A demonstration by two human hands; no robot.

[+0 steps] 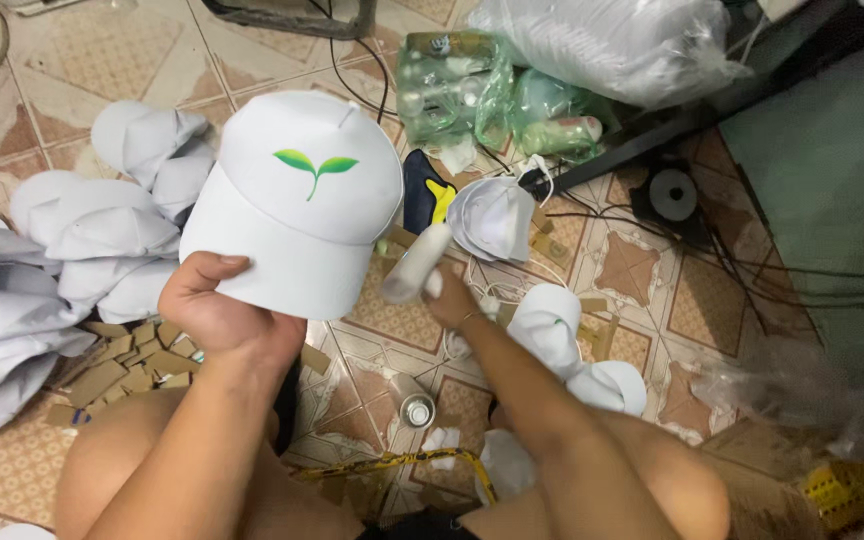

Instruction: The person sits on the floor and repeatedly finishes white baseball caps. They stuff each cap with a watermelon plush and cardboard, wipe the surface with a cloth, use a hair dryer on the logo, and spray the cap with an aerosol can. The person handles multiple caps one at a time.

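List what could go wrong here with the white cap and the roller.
The left hand pinches the white cap with a green sprout logo only by its brim, so it might slip. The right hand swings a blurred white cylinder that might smudge it. A spray can lying by the knees could roll.

Person's own body, seen from above: both forearms bare with no sleeves in view, left hand (214,305) without rings, right hand (449,300) with a thin band on one finger, bare knees, dark garment at the lap.
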